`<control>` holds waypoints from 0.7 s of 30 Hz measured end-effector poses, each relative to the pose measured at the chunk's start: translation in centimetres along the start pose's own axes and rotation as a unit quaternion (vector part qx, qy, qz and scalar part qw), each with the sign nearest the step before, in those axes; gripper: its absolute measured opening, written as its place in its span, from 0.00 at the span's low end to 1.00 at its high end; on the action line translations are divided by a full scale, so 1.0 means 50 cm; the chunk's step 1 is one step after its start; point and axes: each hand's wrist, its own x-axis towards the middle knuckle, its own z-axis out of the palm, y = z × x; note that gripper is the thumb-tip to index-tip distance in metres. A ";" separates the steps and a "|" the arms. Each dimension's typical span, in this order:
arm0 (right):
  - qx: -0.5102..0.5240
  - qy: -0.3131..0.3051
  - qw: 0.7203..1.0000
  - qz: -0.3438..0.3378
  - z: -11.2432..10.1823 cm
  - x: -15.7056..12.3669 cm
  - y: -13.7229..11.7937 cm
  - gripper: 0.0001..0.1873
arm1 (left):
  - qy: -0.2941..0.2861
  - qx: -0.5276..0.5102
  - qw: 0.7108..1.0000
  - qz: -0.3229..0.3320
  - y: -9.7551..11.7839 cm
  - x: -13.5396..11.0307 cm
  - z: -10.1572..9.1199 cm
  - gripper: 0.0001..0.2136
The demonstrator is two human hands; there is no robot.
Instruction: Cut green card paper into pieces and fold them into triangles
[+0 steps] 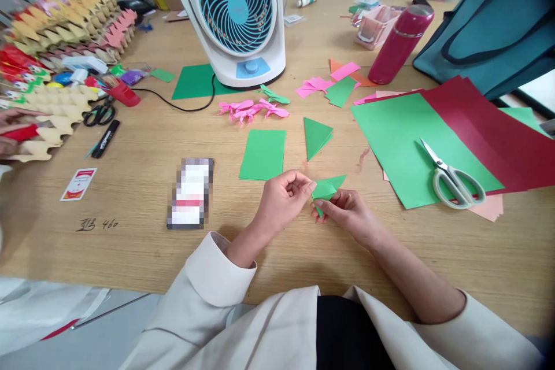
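Note:
Between my two hands is a small folded piece of green paper [326,187], held just above the table. My left hand [288,193] pinches its left edge between thumb and fingertips. From the right, my right hand [346,212] grips the lower part, thumb on top and the other fingers partly hidden behind. A folded green paper triangle [318,137] lies beyond my hands. To its left rests a flat green paper rectangle [263,154]. Several folded pink paper pieces [251,110] are heaped farther back, beside a folded green one [274,94].
Scissors [453,179] lie on green and red sheets [390,144] at right. A white fan [280,40] stands at the back, near a magenta bottle [401,43] and a teal bag [472,29]. A phone [191,193] lies left. Another person's hands [15,130] work at egg trays [65,107].

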 end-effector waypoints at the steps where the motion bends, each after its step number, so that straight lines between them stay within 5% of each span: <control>1: -0.002 -0.001 1.000 -0.002 -0.001 0.000 0.000 0.21 | 0.002 0.000 1.000 -0.002 -0.002 0.000 0.000 0.10; 21: 0.005 0.019 1.000 0.010 0.003 0.000 -0.001 0.19 | -0.014 -0.030 0.995 -0.098 -0.022 0.005 -0.005 0.14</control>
